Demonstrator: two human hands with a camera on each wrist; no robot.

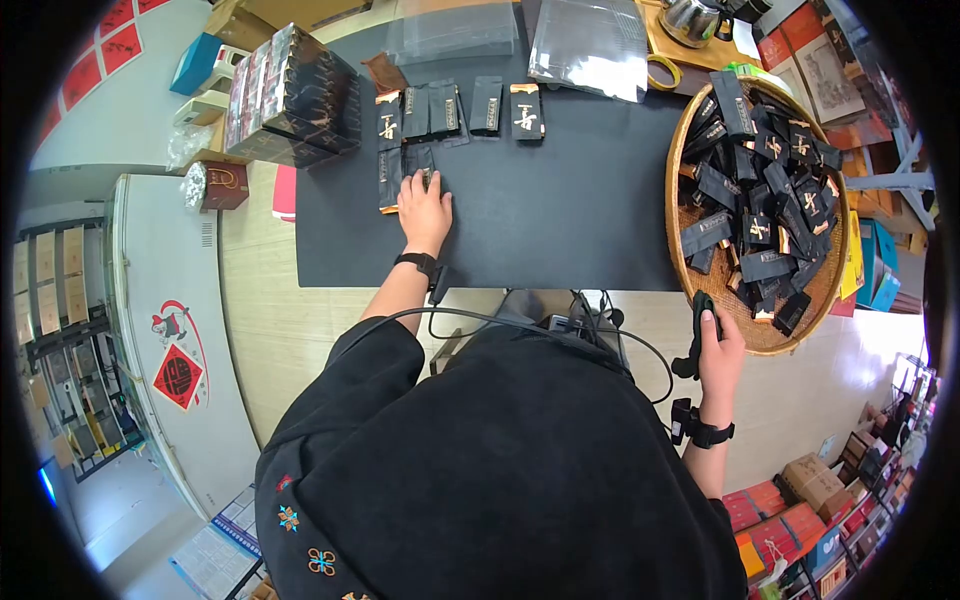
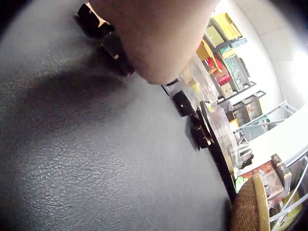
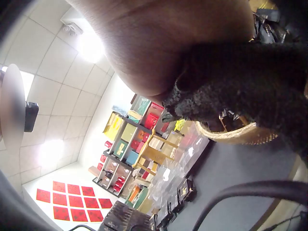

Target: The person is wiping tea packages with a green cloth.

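In the head view my left hand [image 1: 426,215] is palm down on the dark table, its fingertips resting on the near end of a small black packet [image 1: 420,158]. Part of that packet is hidden under the fingers. Left of it lies another black packet [image 1: 390,180] with an orange-gold edge. Behind them stands a row of similar packets, one with a pale character [image 1: 526,112] on its front. At the table's right corner my right hand [image 1: 724,352] grips a bunched black cloth [image 1: 697,335], which shows fuzzy and dark in the right wrist view.
A round woven basket [image 1: 675,235] heaped with black packets is at the table's right end. A stack of dark patterned boxes [image 1: 300,100] stands at the left corner. Clear plastic sheets [image 1: 590,45] and a yellow tape roll [image 1: 664,72] lie along the back. A cable [image 1: 500,316] crosses my front.
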